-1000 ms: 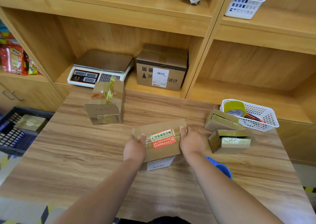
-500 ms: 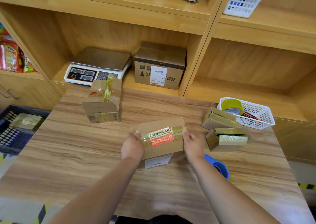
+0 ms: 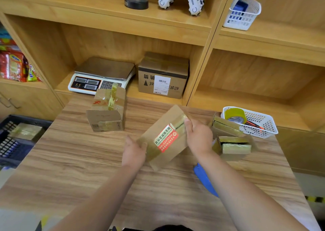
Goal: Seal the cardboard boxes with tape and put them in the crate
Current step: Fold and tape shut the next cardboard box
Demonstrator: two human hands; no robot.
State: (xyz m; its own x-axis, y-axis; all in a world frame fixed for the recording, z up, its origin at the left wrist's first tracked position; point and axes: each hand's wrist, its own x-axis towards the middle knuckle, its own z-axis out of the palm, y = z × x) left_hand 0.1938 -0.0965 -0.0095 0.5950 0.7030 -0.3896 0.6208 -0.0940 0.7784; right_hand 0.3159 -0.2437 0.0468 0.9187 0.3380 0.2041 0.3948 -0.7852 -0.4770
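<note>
Labelled box (image 3: 163, 137) newly askew between 2 hands (image 3: 133, 151) (image 3: 200, 137); 3 other boxes (image 3: 107, 114) (image 3: 226, 126) (image 3: 233, 145) nearby.

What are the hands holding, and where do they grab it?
The flat brown cardboard box with the red sticker: the left hand grips its near-left end, the right hand its far-right taped end.

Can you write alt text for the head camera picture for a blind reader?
A person's left hand and right hand hold a red-labelled cardboard box, tilted, over a table. A second box stands behind it; a black crate with a sealed box sits at left, a white basket with a tape roll at right.
</note>
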